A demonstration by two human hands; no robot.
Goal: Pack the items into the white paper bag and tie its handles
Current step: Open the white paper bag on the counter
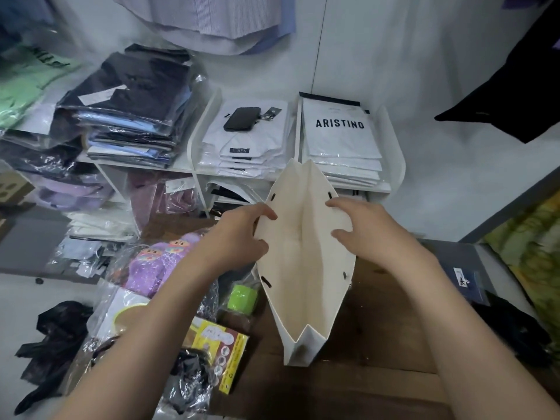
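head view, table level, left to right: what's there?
black plastic bag → purple item in clear wrap → yellow box → left hand → white paper bag → right hand → navy card

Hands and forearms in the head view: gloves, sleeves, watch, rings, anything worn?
Nothing worn that shows. The left hand and right hand are bare, no gloves, with no rings visible on the fingers. Both forearms are bare to the frame edge: no sleeves, watch or bracelet in view.
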